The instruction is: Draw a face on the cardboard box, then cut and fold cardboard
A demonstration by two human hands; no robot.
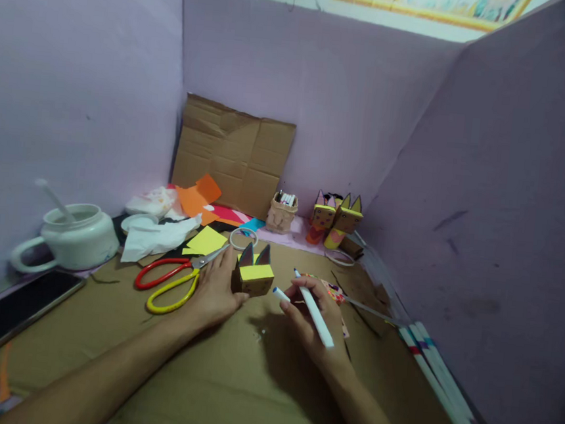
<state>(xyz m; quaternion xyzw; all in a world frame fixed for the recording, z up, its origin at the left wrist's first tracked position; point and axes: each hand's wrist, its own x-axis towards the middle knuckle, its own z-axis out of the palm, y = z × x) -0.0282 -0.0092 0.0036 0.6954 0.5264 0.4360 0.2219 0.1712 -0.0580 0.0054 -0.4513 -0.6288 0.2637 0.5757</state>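
Observation:
A small cardboard box figure (255,277) with a yellow band and two pointed ears stands on the brown cardboard work surface (227,392). My left hand (215,288) rests against its left side and steadies it. Just right of the figure, my right hand (310,317) holds a white marker (314,310) with a blue tip, and a small white cap (281,294) sits at its fingertips. The marker tip points up and away, not touching the figure.
Red and yellow handled scissors (172,280) lie left of my left hand. Yellow and orange paper scraps (198,214), tissue (154,237), a white teapot (75,237), a basket of pens (282,213), two finished figures (336,220) and markers (439,377) along the right wall surround the spot.

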